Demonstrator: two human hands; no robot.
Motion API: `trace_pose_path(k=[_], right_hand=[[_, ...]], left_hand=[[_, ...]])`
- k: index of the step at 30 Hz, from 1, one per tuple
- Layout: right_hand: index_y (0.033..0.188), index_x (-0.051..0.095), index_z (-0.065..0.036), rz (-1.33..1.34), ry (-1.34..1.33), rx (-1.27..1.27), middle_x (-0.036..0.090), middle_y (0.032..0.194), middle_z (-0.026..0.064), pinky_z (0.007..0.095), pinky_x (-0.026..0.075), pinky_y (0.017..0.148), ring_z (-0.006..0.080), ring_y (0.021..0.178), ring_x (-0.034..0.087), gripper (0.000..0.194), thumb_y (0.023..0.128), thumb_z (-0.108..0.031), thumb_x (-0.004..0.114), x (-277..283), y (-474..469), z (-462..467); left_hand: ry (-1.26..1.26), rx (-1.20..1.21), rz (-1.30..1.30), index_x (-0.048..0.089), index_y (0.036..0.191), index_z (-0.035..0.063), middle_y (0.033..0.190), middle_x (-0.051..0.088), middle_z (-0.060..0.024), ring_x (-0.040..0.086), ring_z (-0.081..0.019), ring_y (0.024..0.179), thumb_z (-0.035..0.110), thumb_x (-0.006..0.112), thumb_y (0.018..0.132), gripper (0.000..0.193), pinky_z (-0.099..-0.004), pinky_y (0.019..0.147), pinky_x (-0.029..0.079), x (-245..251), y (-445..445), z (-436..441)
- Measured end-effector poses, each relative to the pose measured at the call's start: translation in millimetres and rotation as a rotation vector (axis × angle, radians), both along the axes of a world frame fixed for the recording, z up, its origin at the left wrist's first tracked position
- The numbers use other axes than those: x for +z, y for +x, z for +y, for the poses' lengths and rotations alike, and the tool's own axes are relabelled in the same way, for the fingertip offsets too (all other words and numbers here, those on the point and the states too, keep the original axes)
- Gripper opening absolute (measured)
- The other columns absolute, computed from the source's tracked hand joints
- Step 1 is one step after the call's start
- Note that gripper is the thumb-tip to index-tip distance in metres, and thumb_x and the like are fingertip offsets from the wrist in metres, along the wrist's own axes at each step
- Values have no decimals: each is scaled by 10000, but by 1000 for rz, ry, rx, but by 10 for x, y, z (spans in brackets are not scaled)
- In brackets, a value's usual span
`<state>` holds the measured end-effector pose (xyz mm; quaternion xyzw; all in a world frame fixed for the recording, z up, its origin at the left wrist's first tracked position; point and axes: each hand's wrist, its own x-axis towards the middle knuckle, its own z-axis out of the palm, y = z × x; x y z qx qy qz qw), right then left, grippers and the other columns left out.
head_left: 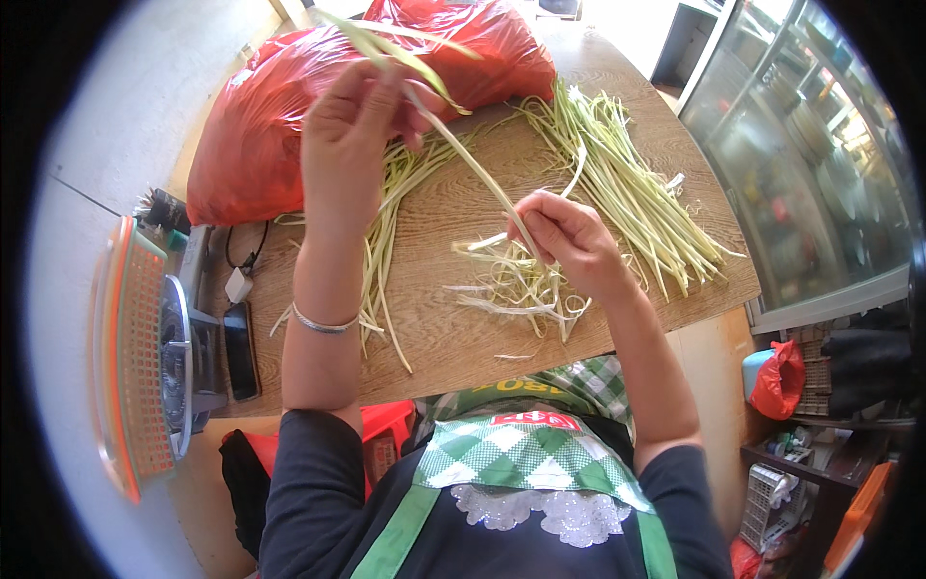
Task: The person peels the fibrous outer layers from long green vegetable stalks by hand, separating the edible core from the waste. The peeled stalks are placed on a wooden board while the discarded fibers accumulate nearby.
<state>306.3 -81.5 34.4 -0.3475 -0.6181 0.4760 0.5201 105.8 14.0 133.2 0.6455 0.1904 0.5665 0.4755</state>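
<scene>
A long pale green stalk [474, 165], which looks like a garlic chive or garlic sprout, runs slantwise between my two hands above the wooden table. My left hand [365, 108] pinches its leafy upper end, where flat green leaves [416, 61] spread out. Lower down, my right hand [568, 235] grips the stalk near its pale end, with a thin strip standing out behind the fingers. Beneath the right hand lies a loose heap of peeled strips [521, 289]. Partly behind my left forearm is a bunch of stalks [383, 239]. A thicker bundle of stalks [629, 188] rests to the right.
A full red plastic bag [253, 130] bulges across the table's far left. At the left edge are a phone [241, 351], a white charger [238, 285], a fan [176, 362] and plastic baskets [137, 347]. A glass-doored cabinet [817, 159] stands right of the wooden table [448, 340].
</scene>
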Motion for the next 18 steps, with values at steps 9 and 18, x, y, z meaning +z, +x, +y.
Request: trace_pose_path(k=[9, 18], right_hand=[[890, 613, 9, -443, 66, -147, 636, 792, 133, 327, 497, 675, 255, 719, 632, 56, 904, -34, 580, -193, 201, -429], [894, 616, -5, -540, 196, -224, 594, 819, 142, 389, 493, 669, 326, 767, 599, 71, 849, -48, 651, -327, 161, -608]], left_hand=[[12, 346, -34, 679, 1051, 18, 834, 686, -36, 592, -67, 677, 184, 579, 981, 206, -187, 574, 436, 228, -755, 354], [129, 855, 1385, 671, 1154, 46, 810, 657, -119, 648, -257, 769, 225, 642, 915, 300, -369, 703, 512, 259, -1377, 394]])
